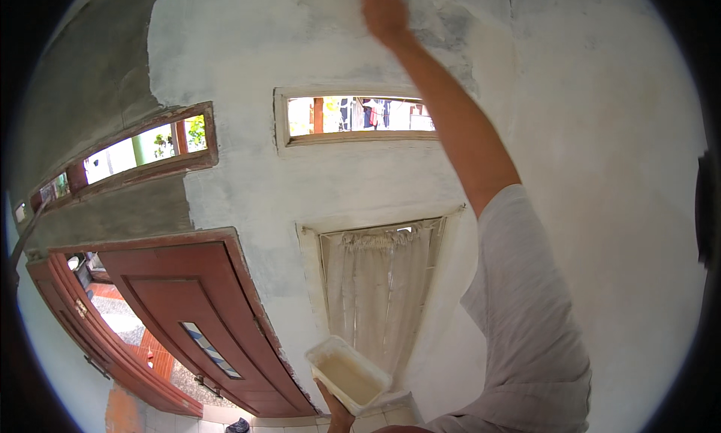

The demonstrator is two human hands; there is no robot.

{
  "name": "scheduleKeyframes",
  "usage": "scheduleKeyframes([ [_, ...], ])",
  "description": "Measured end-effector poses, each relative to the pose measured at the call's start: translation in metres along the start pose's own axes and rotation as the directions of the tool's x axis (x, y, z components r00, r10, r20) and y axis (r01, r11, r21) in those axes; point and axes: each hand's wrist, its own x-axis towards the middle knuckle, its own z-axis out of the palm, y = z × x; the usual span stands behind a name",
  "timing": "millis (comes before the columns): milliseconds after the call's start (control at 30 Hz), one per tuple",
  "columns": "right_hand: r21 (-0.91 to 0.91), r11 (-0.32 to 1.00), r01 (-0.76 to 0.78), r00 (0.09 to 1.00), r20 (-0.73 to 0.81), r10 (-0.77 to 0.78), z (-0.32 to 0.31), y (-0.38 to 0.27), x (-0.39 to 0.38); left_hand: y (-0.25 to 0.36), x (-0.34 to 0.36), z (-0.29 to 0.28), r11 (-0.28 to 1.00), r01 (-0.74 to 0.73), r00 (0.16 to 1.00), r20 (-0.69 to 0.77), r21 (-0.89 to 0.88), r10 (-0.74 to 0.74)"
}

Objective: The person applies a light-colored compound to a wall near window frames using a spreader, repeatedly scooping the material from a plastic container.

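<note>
My left hand (337, 410) grips a rectangular white plastic tub (318, 357) from its left side, low in the view. A pale, creamy liquid or paste lies in the tub's bottom. My right arm stretches high up the wall, and my right hand (385, 16) is at the top edge of the view with its fingers curled. Whatever it holds is cut off or blurred. Behind it the wall (240, 50) carries an uneven white coat with grey patches showing through.
A narrow wooden-framed window (353, 138) sits below my raised hand, and a curtained window (375, 298) lower down. To the left stands a partly open reddish-brown door (173, 298), under another narrow window (150, 149). Bare grey wall (98, 80) surrounds that window. Pale floor tiles (278, 425) show below.
</note>
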Motion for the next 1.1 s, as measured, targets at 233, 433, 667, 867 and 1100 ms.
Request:
scheduleKeyframes([
  [233,0.249,0.634,0.732,0.681,-0.295,-0.670,-0.149,-0.204,-0.123,0.002,0.007,-0.014,0.999,0.050,0.998,-0.045,-0.007,-0.050],
  [433,0.374,0.863,0.341,0.915,-0.341,-0.215,-0.124,-0.135,-0.033,0.017,-0.006,-0.018,0.998,-0.049,0.996,-0.077,0.031,0.051],
  [667,-0.202,0.862,0.465,0.813,-0.288,-0.506,-0.068,-0.154,-0.041,0.037,-0.016,-0.011,0.990,-0.124,0.989,-0.075,0.065,0.129],
  [867,0.484,0.513,0.709,0.702,-0.413,-0.580,-0.196,-0.213,-0.146,0.049,-0.021,-0.008,0.992,-0.125,0.990,-0.069,0.009,0.126],
  [1100,0.303,0.953,-0.018,0.971,-0.223,0.089,-0.114,-0.057,-0.046,0.055,-0.028,-0.028,0.989,-0.146,0.984,-0.100,0.021,0.148],
])
